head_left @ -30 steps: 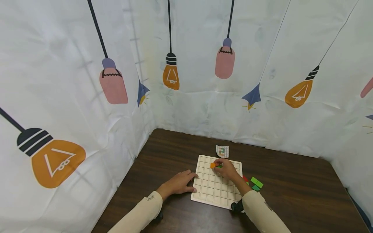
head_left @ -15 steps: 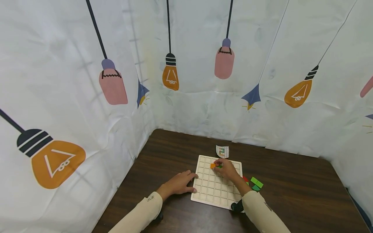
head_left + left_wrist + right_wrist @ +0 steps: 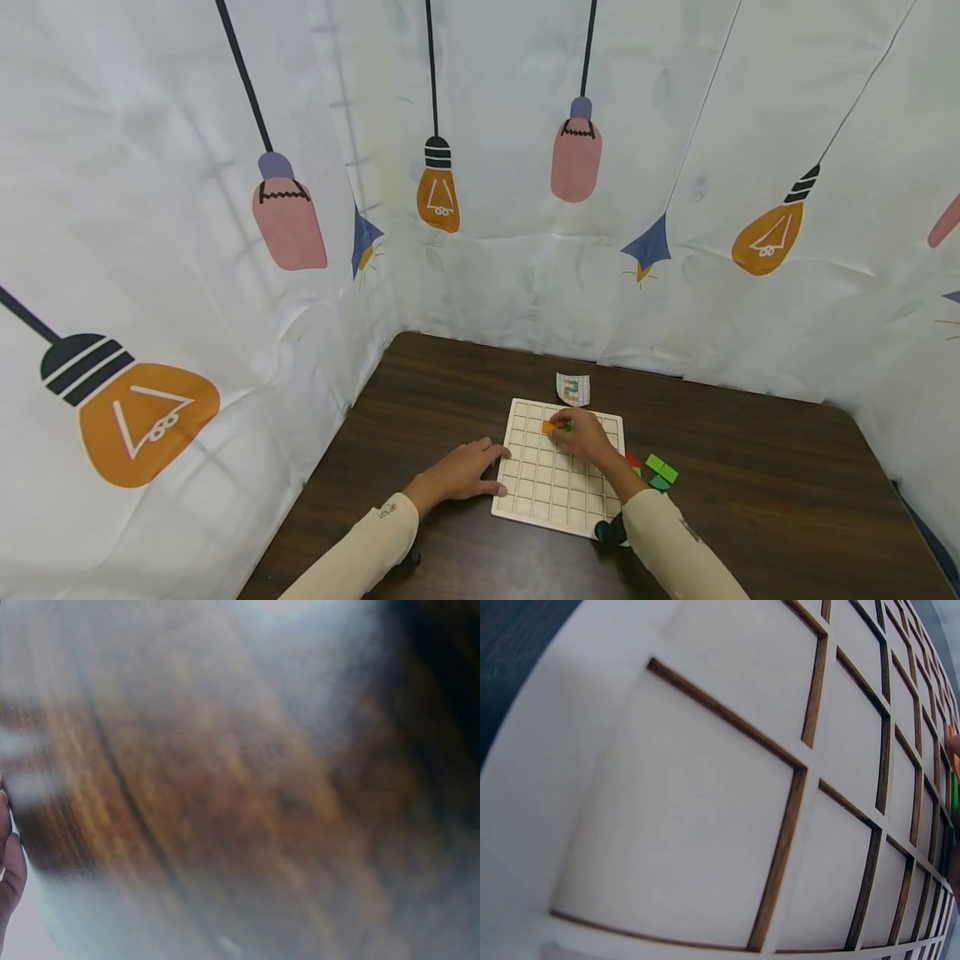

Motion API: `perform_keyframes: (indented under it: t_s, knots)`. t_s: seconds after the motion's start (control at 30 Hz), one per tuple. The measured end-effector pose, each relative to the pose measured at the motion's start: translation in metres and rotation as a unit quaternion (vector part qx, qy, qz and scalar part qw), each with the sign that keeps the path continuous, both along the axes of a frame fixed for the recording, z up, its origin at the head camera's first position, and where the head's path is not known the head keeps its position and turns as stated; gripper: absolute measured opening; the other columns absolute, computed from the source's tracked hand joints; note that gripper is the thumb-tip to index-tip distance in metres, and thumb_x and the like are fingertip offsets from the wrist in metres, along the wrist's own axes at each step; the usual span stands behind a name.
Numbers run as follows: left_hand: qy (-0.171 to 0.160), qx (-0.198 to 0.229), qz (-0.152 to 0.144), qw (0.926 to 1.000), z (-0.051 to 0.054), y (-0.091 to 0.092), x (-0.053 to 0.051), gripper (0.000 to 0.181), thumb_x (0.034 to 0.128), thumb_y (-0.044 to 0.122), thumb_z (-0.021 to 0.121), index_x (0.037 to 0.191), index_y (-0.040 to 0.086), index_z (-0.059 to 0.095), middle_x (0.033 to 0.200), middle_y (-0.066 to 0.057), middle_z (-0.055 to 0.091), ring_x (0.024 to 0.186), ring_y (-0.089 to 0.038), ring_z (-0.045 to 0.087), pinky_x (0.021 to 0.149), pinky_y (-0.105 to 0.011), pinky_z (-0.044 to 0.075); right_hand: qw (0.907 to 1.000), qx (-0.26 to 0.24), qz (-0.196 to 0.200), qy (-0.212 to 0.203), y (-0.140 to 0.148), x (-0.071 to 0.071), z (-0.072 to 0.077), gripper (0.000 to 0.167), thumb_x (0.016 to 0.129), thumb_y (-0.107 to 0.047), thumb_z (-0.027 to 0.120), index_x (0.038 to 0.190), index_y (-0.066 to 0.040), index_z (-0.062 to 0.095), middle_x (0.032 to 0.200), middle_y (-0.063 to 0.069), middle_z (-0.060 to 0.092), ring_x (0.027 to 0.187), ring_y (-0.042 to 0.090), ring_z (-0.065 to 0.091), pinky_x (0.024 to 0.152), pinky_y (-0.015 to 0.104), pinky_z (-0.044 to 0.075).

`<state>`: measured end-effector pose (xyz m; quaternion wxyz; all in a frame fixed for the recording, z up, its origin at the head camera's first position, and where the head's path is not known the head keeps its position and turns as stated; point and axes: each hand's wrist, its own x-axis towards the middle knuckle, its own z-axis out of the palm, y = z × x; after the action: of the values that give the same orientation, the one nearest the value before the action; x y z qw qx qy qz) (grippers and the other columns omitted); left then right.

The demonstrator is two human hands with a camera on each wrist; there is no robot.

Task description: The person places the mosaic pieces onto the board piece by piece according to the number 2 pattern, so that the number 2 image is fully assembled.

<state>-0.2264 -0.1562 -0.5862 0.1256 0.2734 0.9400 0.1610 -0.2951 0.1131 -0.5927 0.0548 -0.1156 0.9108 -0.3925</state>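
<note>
A pale square board (image 3: 536, 475) with a grid of square recesses lies on the table. My left hand (image 3: 468, 471) rests at its left edge, fingers and thumb spread along the rim; only fingertips of it show in the left wrist view. Over the board's upper part, my right hand (image 3: 581, 433) pinches a small orange tile (image 3: 547, 427) with its fingertips. A green tile (image 3: 567, 427) sits just beside, partly covered by that hand. In the right wrist view, the orange tile (image 3: 952, 742) and fingers appear at the right edge.
Beyond the board lies a small pattern card (image 3: 573, 389) with a coloured grid. Light green tiles (image 3: 662, 468), a dark green rounded piece (image 3: 659, 482) and a partly hidden red piece (image 3: 632, 460) lie right of the board on the dark wooden table (image 3: 780, 492).
The orange tile has shifted very slightly under the right fingertips. Both hands stay in nearly the same place, and the head view has moved a little.
</note>
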Motion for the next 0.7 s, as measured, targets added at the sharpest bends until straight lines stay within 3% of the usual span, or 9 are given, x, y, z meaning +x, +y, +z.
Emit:
perform_keyframes:
  t_s: [0.53,0.7]
  knots:
    - [0.006,0.0,-0.007,1.0,0.005,0.001,0.001,0.061,0.0895,0.058,0.067,0.14,0.026,0.054,0.11,0.006,0.055,0.091,-0.008,0.051,0.085,-0.033,0.047,0.9999,-0.009,0.013,0.006,0.013,0.005,0.004,0.023,0.09,-0.017,0.076,0.111,-0.009,0.071,0.097,0.001,0.067,0.094,0.02,0.063,0.083,0.044,0.05]
    - [0.009,0.004,-0.013,0.9999,0.005,0.0,0.001,0.061,0.0899,0.058,0.067,0.14,0.026,0.053,0.11,0.006,0.055,0.09,-0.007,0.05,0.085,-0.033,0.046,0.9996,-0.021,0.018,0.004,0.031,0.012,0.009,0.025,0.092,-0.016,0.073,0.115,-0.004,0.07,0.097,0.003,0.067,0.086,0.018,0.061,0.072,0.037,0.049]
